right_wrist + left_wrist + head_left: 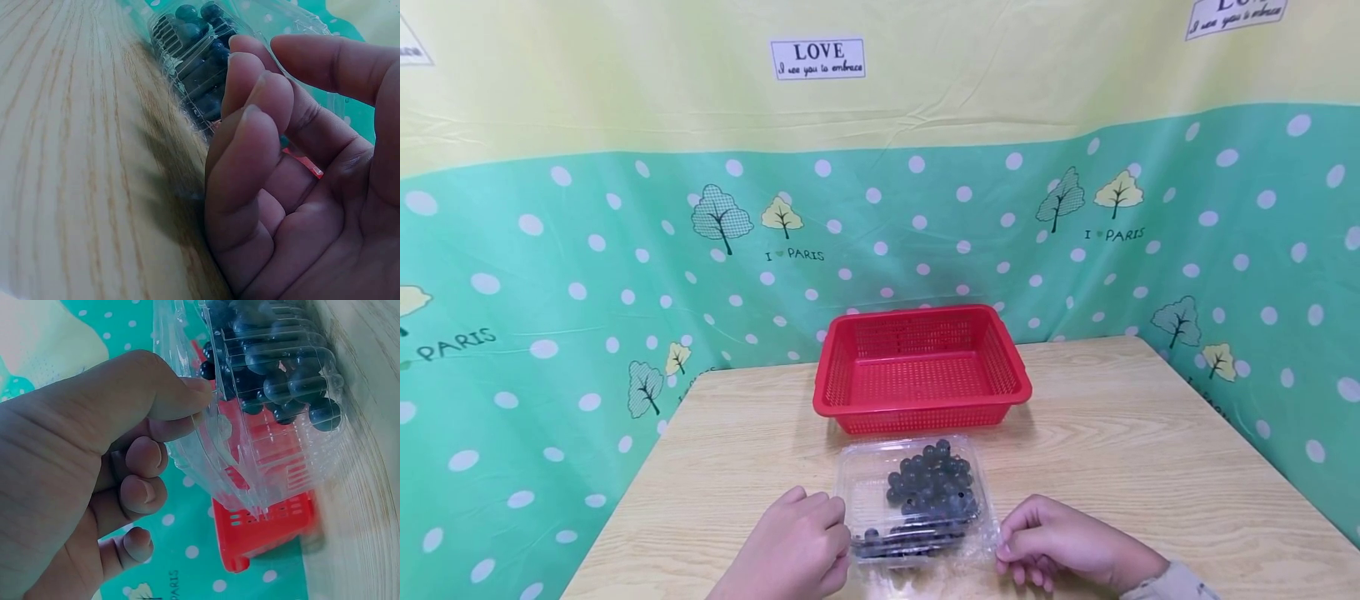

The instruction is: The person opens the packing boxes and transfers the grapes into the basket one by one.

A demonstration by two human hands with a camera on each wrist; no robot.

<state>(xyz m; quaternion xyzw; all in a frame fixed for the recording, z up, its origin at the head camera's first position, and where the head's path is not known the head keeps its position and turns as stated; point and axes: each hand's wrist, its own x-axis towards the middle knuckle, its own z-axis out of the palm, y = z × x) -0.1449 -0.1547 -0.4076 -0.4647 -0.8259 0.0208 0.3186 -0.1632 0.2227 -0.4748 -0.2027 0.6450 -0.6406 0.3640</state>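
Note:
A clear plastic clamshell box (pixel 865 483) of dark grapes (pixel 928 479) lies on the table between my hands. Its see-through lid appears to be down over the fruit. My left hand (pixel 797 546) pinches the box's left edge; in the left wrist view, the thumb (pixel 187 397) presses on the plastic rim against the index finger, while the other fingers curl loosely. At the front right corner, my right hand (pixel 1067 542) has its thumb and index finger at the plastic edge, seemingly pinching it. In the right wrist view, its curled fingers (pixel 250 150) partly hide the box.
Just behind the box stands a red perforated plastic basket (pixel 925 408) with nothing visible inside. Everything rests on a light wood-grain table (pixel 1150 467). A green and yellow patterned cloth (pixel 880 208) hangs along the back and both sides.

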